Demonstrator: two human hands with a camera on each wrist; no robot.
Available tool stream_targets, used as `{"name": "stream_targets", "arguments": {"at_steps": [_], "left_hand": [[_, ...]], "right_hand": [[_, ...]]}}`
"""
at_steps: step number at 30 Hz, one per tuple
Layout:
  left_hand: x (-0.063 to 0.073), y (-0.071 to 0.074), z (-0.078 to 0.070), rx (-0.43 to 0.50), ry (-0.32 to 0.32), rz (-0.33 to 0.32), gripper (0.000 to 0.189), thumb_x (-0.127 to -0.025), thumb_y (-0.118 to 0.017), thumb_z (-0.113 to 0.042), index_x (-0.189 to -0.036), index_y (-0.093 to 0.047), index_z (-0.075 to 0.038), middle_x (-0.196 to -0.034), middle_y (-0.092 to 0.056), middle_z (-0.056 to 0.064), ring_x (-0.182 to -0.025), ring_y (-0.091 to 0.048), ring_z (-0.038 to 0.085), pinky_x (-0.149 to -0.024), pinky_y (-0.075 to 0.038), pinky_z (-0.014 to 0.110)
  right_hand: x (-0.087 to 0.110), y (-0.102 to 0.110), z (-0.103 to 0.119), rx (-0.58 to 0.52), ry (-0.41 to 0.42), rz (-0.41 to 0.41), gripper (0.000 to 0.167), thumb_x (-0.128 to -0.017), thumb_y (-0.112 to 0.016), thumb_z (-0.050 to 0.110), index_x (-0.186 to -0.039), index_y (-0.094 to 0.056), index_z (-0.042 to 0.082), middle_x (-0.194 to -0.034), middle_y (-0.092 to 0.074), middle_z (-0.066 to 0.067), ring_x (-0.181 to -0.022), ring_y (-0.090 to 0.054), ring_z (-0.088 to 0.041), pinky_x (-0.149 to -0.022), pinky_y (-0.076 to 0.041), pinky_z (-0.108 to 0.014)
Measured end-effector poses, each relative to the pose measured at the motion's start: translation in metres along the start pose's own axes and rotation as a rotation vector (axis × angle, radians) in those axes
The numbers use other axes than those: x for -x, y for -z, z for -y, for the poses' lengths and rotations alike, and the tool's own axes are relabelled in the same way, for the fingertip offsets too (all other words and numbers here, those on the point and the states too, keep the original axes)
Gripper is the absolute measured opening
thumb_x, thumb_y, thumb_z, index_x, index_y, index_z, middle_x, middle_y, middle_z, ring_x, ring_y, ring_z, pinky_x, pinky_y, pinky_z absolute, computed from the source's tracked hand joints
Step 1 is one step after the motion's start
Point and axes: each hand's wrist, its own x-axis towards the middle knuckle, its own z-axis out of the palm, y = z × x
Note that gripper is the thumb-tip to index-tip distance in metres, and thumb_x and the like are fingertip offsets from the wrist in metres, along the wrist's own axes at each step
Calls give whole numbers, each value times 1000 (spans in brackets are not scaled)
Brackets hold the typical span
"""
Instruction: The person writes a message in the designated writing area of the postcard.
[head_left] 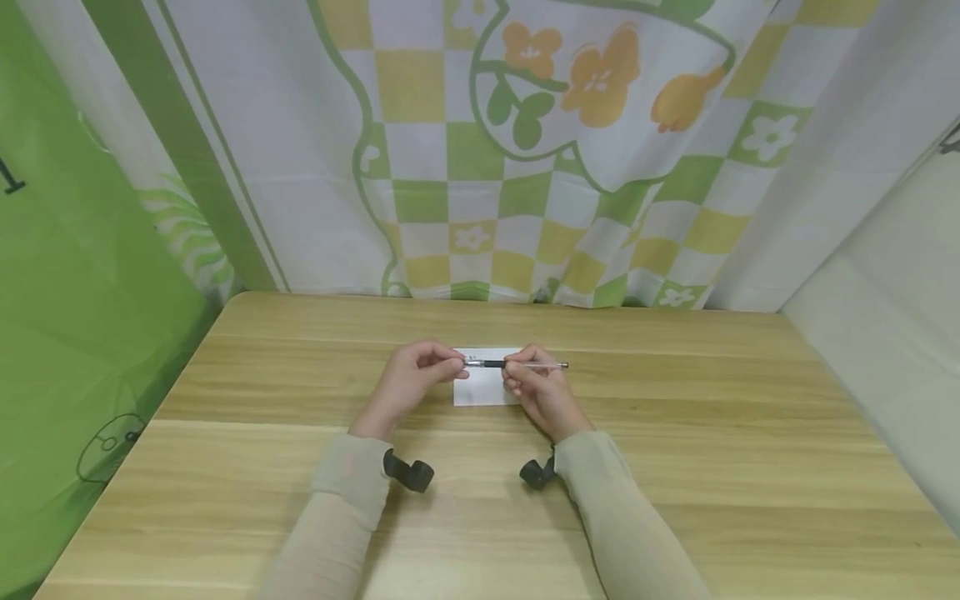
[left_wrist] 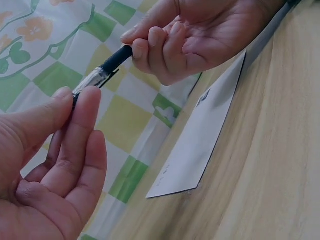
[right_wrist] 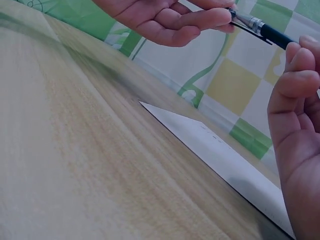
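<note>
Both hands hold a pen (head_left: 493, 363) level over a white sheet of paper (head_left: 472, 392). The left hand (head_left: 420, 371) pinches its left end, a clear cap with a dark clip, between thumb and fingertips. The right hand (head_left: 542, 387) grips it by the black grip section (left_wrist: 117, 58), its other fingers curled in. To the right of that hand sticks out the thin clear barrel (head_left: 551, 365). In the right wrist view the cap (right_wrist: 248, 21) lies between the two hands. Small dark marks show on the paper (right_wrist: 235, 160), which lies flat on the table.
The wooden table (head_left: 712, 467) reaches back to a checked, flowered curtain (head_left: 525, 192). A green cloth (head_left: 67, 250) hangs on the left, a pale one (head_left: 900, 292) on the right. A black camera mount (head_left: 408, 473) sits at the left cuff, another (head_left: 536, 473) at the right.
</note>
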Motion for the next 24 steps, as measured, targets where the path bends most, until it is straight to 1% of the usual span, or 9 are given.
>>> {"name": "stream_targets", "arguments": {"at_steps": [2,5,8,11,14,18,21,24], "left_hand": [[0,-1,1,7,-13,3,15,-95,-68,0,-105,-68,11,-105,-72,17,-85,-74,12,-87,-59,31],[1,-2,3,17,-28,10,15,-95,-67,0,-105,-67,11,-107,-71,15,-85,-73,11,-88,-59,31],[0,-2,6,25,-25,10,15,-96,-67,0,-105,-67,11,-108,-71,16,-85,-73,11,-88,-59,30],[-2,-1,10,24,-12,2,17,-96,-67,-1,-107,-67,12,-109,-71,18,-86,-73,11,-88,-59,31],[-3,0,14,13,8,-27,20,-97,-67,-3,-110,-67,12,-109,-71,17,-87,-74,10,-89,-58,33],[-4,1,17,7,32,-74,25,-97,-67,-6,-117,-66,10,-110,-72,15,-92,-73,11,-92,-57,34],[-5,0,17,15,51,-96,26,-98,-67,-8,-119,-66,7,-112,-72,15,-96,-73,13,-93,-57,33],[-5,-1,18,17,58,-113,26,-98,-67,-10,-120,-67,5,-114,-71,14,-99,-73,15,-95,-56,31]], "right_hand": [[1,0,-1,-4,9,3,22,-92,-60,-9,-90,-70,10,-79,-67,-1,-67,-56,-7,-56,-43,-13],[2,0,-1,-8,21,-1,20,-93,-62,-8,-90,-71,10,-79,-68,-1,-66,-56,-8,-55,-43,-13],[2,0,-2,27,22,-13,14,-92,-66,-5,-90,-70,9,-78,-67,-2,-66,-57,-8,-55,-44,-13],[2,0,-1,86,18,-22,12,-92,-69,-3,-90,-70,9,-79,-66,-2,-67,-58,-8,-56,-45,-13],[1,-1,-2,133,5,-20,18,-93,-65,-6,-91,-70,11,-81,-68,-2,-69,-60,-8,-59,-48,-14],[-1,-2,-2,161,0,-19,28,-96,-57,-11,-93,-71,13,-82,-71,-1,-70,-63,-8,-62,-50,-15],[-1,-3,-2,176,2,-33,29,-96,-56,-11,-94,-71,13,-83,-72,-1,-71,-64,-8,-63,-51,-16],[-1,-3,-2,198,-11,-50,26,-94,-58,-9,-95,-71,14,-85,-73,-1,-73,-64,-8,-65,-53,-17]]}}
